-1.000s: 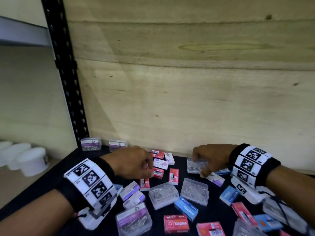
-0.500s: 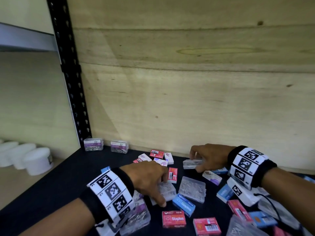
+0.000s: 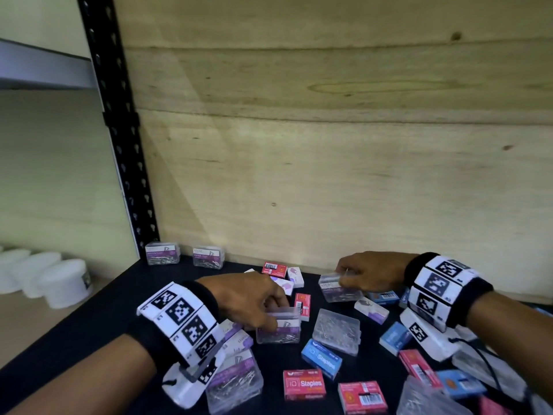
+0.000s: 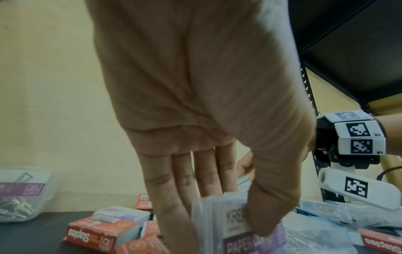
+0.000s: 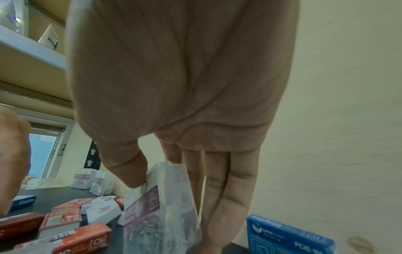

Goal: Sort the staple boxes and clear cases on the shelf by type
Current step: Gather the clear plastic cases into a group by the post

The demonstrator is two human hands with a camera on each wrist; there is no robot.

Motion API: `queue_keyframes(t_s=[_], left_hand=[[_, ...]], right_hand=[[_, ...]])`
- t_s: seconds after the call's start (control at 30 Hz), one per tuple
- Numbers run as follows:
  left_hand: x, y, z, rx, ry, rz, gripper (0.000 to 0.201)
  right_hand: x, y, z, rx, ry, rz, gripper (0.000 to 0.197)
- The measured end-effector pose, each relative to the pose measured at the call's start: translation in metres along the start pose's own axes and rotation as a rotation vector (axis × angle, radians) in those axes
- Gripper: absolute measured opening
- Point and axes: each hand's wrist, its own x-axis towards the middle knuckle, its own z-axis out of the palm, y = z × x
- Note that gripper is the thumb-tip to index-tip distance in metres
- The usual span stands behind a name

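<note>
Red, blue and white staple boxes and clear cases lie mixed on the black shelf (image 3: 98, 313). My left hand (image 3: 254, 298) pinches a clear paper-clip case with a purple label (image 3: 279, 327), thumb on one face and fingers on the other (image 4: 237, 223). My right hand (image 3: 368, 272) pinches another clear purple-label case (image 3: 339, 290) near the back wall, tilted on its edge (image 5: 161, 206). Two like cases (image 3: 163, 253) (image 3: 208, 257) stand side by side at the back left. A red Staples box (image 3: 303, 384) and a blue one (image 3: 321, 358) lie in front.
A plywood wall (image 3: 329, 175) closes the back. A black perforated upright (image 3: 119, 130) stands at the left. White tubs (image 3: 64, 283) sit on the neighbouring shelf. A flat clear case of pins (image 3: 336, 330) lies mid-shelf; another purple-label case (image 3: 236, 381) lies under my left wrist.
My left hand came forward from the back boxes and took hold of a clear purple-label case. My right hand stayed put and tipped its clear case up on edge.
</note>
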Motion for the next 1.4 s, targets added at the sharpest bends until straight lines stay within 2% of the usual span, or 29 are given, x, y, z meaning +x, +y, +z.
queue_keyframes(t_s=[0.2, 0.43, 0.57, 0.87, 1.13, 1.4], left_hand=[[-0.001, -0.004, -0.007, 0.001, 0.043, 0.032, 0.036], [-0.019, -0.034, -0.042, 0.046, 0.172, -0.026, 0.034], [-0.032, -0.069, -0.06, 0.142, 0.243, -0.113, 0.034], [-0.052, -0.172, -0.073, 0.191, 0.238, -0.326, 0.035], [-0.052, -0.218, -0.066, 0.17, 0.228, -0.358, 0.035], [-0.05, -0.229, -0.064, 0.146, 0.283, -0.343, 0.037]], right_hand=[[-0.001, -0.003, -0.003, -0.086, -0.016, -0.005, 0.032], [0.006, -0.02, -0.022, -0.043, 0.105, -0.085, 0.033], [0.023, -0.05, -0.026, -0.027, 0.117, -0.146, 0.032], [0.09, -0.14, -0.029, -0.088, 0.13, -0.244, 0.032], [0.14, -0.202, -0.024, -0.189, 0.111, -0.285, 0.04], [0.158, -0.223, -0.016, -0.207, 0.101, -0.252, 0.042]])
